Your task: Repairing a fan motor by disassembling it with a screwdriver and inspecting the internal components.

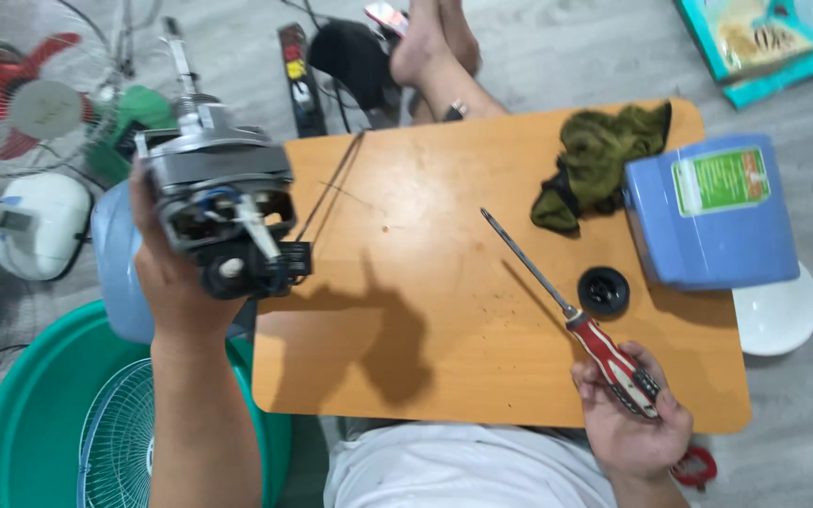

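My left hand (176, 273) is raised off the left edge of the low orange wooden table (425, 348), fingers wrapped tight around a grey metal fan motor with a steel shaft (218, 202). The motor's long axis runs up and away from me, shaft pointing to the far side, while the open end with its wires and the small black terminal block faces the table and my other hand. My right hand (634, 428) rests at the near right edge of the table, closed around the handle of a red-and-white screwdriver with a long steel shank (571, 310). The shank slants up and to the left across the tabletop, its tip aimed roughly toward the motor, but tip and motor are well apart, with bare tabletop between them. Beside the shank, just to its right, lies a round black plastic cap (603, 291). Farther back sit a crumpled olive-green rag (599, 160) and a pale blue plastic housing with a green label (712, 212). Below my left arm is a teal plastic basin holding a fan grille (39, 423).
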